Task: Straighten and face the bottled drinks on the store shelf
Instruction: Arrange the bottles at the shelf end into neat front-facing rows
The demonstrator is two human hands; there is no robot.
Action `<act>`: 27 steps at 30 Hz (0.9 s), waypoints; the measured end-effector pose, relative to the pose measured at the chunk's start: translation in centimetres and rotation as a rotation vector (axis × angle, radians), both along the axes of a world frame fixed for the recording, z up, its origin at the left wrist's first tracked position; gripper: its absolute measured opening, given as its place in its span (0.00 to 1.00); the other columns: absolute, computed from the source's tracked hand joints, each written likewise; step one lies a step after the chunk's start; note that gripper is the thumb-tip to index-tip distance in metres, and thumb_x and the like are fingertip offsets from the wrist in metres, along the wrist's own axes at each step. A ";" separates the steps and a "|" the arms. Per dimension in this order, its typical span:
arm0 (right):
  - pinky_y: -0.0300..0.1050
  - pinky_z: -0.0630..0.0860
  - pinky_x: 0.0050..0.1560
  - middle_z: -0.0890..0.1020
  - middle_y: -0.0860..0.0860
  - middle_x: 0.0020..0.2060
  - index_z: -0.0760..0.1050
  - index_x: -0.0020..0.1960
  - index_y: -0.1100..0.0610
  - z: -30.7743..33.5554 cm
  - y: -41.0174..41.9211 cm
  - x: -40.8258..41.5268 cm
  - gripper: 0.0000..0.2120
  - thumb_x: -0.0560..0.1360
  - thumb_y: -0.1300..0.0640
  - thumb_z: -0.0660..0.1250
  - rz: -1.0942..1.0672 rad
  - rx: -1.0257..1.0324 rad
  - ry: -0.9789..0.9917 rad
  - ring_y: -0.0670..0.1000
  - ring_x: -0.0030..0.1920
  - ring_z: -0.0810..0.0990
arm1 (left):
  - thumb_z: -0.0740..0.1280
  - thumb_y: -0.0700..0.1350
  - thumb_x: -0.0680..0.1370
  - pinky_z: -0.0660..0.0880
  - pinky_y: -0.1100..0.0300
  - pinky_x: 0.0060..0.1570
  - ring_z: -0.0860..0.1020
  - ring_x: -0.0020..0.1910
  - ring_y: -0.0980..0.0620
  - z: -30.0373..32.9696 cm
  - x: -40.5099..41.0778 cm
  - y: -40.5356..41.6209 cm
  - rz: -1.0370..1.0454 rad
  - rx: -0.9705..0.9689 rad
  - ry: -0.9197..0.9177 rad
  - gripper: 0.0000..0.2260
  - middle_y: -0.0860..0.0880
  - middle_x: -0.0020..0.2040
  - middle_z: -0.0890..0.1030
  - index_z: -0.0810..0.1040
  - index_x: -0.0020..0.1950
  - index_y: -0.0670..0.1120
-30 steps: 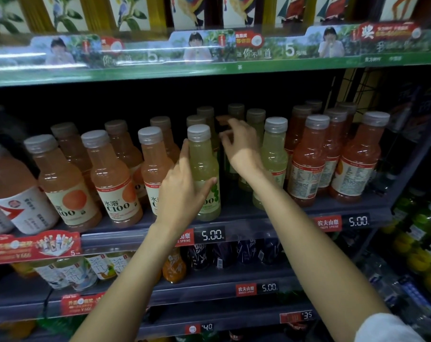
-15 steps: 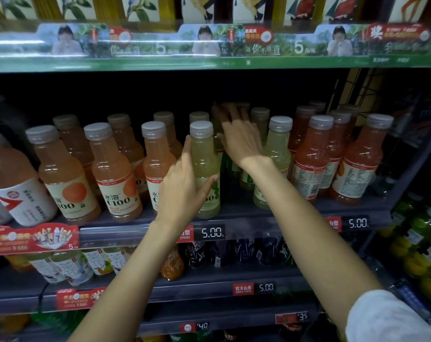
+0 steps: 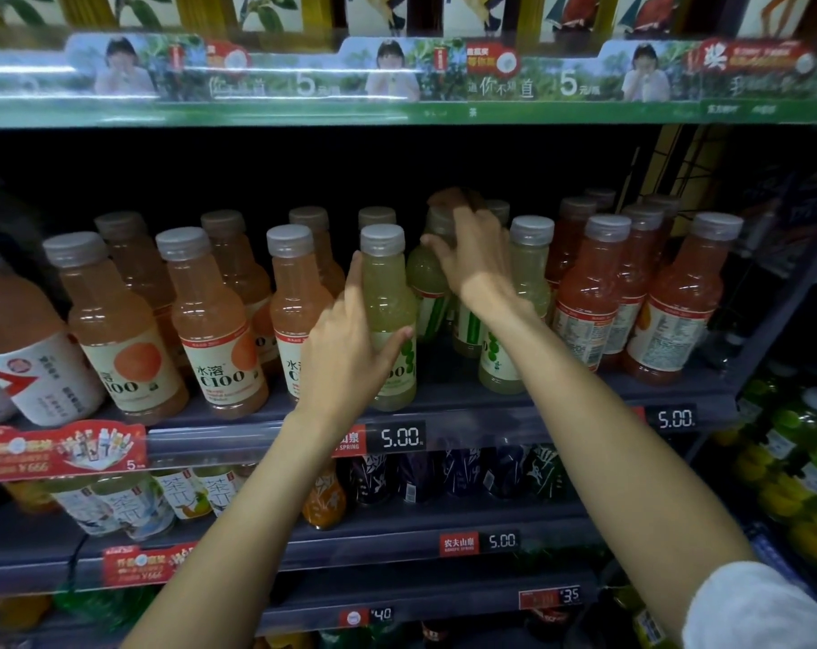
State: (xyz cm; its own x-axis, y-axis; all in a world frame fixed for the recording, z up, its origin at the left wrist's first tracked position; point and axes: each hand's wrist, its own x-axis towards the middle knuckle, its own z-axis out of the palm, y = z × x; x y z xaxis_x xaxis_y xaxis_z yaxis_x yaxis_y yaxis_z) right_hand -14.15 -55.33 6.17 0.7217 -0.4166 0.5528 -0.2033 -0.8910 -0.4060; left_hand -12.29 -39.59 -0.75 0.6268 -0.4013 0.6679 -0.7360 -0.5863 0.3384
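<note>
Rows of grey-capped drink bottles stand on the middle shelf [image 3: 490, 405]. My left hand [image 3: 350, 353] is wrapped around the front pale-green bottle [image 3: 387, 292], which stands upright at the shelf's front edge. My right hand [image 3: 472, 255] reaches deeper in and grips the neck of a second green bottle [image 3: 425, 278] in the row behind, tilted a little. Its cap is hidden by my fingers. Another green bottle [image 3: 528, 274] stands just right of my right wrist.
Orange bottles [image 3: 209, 320] fill the shelf to the left, red-orange ones [image 3: 589, 297] to the right. A larger bottle [image 3: 18, 348] stands at far left. The upper shelf edge [image 3: 397, 110] hangs close above. Lower shelves hold tea bottles [image 3: 172, 498].
My right hand has closed on the rear green bottle's neck and drawn it forward and left. My left hand has stayed on the front green bottle.
</note>
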 end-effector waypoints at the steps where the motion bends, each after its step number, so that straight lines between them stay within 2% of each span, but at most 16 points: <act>1: 0.45 0.67 0.51 0.73 0.60 0.60 0.69 0.66 0.59 0.4 0.0 -0.3 0.20 0.79 0.50 0.63 0.006 0.027 0.003 0.60 0.61 0.72 | 0.68 0.58 0.74 0.75 0.50 0.49 0.78 0.56 0.40 0.0 0.0 0.0 0.007 0.006 -0.001 0.42 0.38 0.60 0.77 0.51 0.77 0.40; 4: 0.43 0.65 0.52 0.72 0.59 0.62 0.70 0.66 0.57 0.8 0.1 -1.2 0.19 0.78 0.49 0.63 0.038 0.040 0.005 0.59 0.63 0.70 | 0.68 0.58 0.74 0.75 0.50 0.48 0.78 0.55 0.40 0.0 0.0 -0.1 0.016 0.015 -0.003 0.42 0.38 0.59 0.78 0.51 0.77 0.40; 7: 0.47 0.66 0.58 0.70 0.59 0.63 0.68 0.68 0.55 0.1 0.5 -2.2 0.22 0.77 0.48 0.64 0.098 -0.003 0.008 0.60 0.64 0.69 | 0.67 0.58 0.74 0.76 0.50 0.48 0.78 0.55 0.39 0.0 -0.1 0.0 0.014 0.021 -0.009 0.42 0.37 0.59 0.78 0.52 0.77 0.39; 10: 0.51 0.69 0.58 0.69 0.59 0.63 0.66 0.68 0.54 0.1 0.4 -2.7 0.25 0.76 0.45 0.65 0.097 -0.026 0.005 0.61 0.64 0.69 | 0.67 0.58 0.75 0.75 0.50 0.50 0.77 0.57 0.39 0.1 -0.2 -0.1 0.010 0.019 -0.002 0.42 0.37 0.61 0.76 0.50 0.77 0.39; 14: 0.42 0.64 0.55 0.69 0.56 0.66 0.63 0.70 0.53 0.7 -0.2 -3.1 0.22 0.78 0.52 0.63 0.188 0.058 0.118 0.56 0.66 0.67 | 0.67 0.58 0.75 0.74 0.49 0.53 0.76 0.59 0.39 0.1 -0.3 -0.1 0.008 0.012 0.006 0.42 0.38 0.64 0.75 0.50 0.78 0.40; 17: 0.40 0.65 0.54 0.72 0.55 0.61 0.68 0.68 0.50 1.1 -0.7 -3.2 0.22 0.75 0.52 0.68 0.178 0.089 0.068 0.55 0.63 0.71 | 0.68 0.57 0.75 0.74 0.49 0.53 0.76 0.59 0.39 0.1 -0.4 -0.1 0.015 0.009 0.008 0.41 0.38 0.64 0.75 0.50 0.78 0.41; 22: 0.49 0.73 0.55 0.73 0.55 0.57 0.72 0.62 0.51 1.0 -0.1 -3.7 0.21 0.72 0.46 0.71 0.088 0.000 0.015 0.59 0.57 0.74 | 0.67 0.58 0.75 0.73 0.49 0.53 0.75 0.60 0.39 0.1 -0.2 0.0 0.012 0.008 0.011 0.42 0.39 0.65 0.74 0.49 0.78 0.41; 27: 0.44 0.70 0.50 0.75 0.56 0.56 0.73 0.62 0.53 1.2 -0.3 -4.3 0.21 0.72 0.49 0.71 0.101 -0.060 -0.015 0.58 0.56 0.76 | 0.67 0.58 0.75 0.74 0.48 0.51 0.76 0.59 0.39 0.0 -0.2 -0.1 0.010 0.018 0.015 0.42 0.38 0.63 0.75 0.48 0.78 0.41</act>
State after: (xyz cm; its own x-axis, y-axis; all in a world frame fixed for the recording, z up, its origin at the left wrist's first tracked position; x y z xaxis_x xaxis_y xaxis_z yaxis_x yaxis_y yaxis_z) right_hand -18.43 -55.68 7.38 0.7499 -0.3082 0.5853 -0.1060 -0.9294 -0.3535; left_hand -12.45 -39.72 -0.75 0.6407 -0.4069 0.6511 -0.7251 -0.5995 0.3389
